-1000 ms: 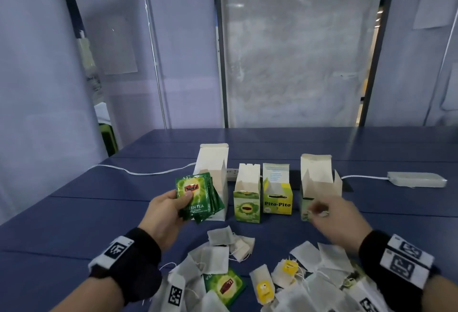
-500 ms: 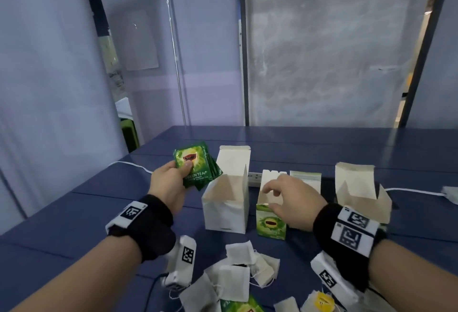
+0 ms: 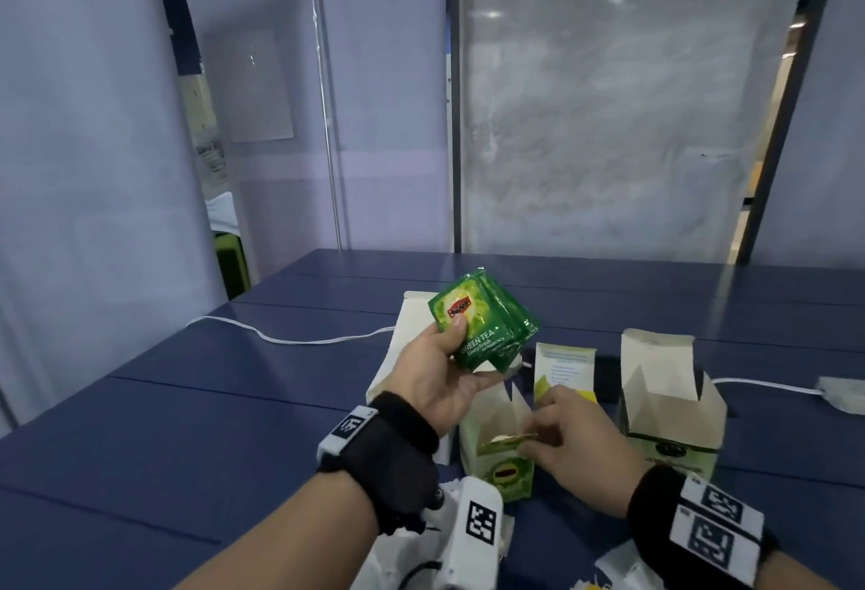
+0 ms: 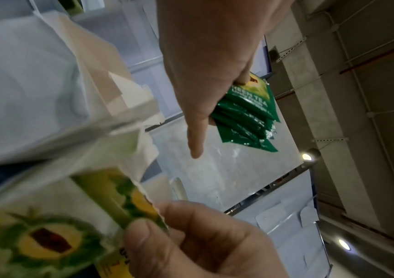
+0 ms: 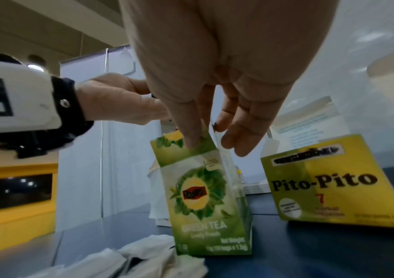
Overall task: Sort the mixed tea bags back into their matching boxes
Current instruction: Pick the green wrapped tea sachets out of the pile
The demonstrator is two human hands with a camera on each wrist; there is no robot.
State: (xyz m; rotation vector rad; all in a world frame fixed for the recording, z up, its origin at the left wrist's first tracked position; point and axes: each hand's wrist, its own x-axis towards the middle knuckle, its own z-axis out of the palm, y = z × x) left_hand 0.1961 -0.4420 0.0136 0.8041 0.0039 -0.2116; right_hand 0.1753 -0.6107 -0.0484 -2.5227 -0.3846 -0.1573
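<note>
My left hand point(image 3: 461, 348) holds a fanned stack of green tea sachets point(image 3: 487, 322) just above the open green tea box point(image 3: 503, 465), thumb on the top sachet. In the left wrist view the sachets point(image 4: 250, 114) hang from that hand point(image 4: 214, 75). My right hand point(image 3: 538, 437) pinches the green tea box's top front edge, and the right wrist view shows its thumb on the box point(image 5: 205, 197) and the fingers behind the rim. The yellow Pito-Pito box point(image 5: 329, 180) stands right of it, open.
A tall white box point(image 3: 412, 322) stands behind my left hand and another open box point(image 3: 664, 407) at the right. Loose paper tea bags point(image 5: 143, 259) lie in front of the boxes. A white cable point(image 3: 290, 339) crosses the blue table point(image 3: 187, 425).
My left hand has carried the sachets rightward, from beside the white box to above the green tea box. My right hand has shifted from the box's back flap to its front edge.
</note>
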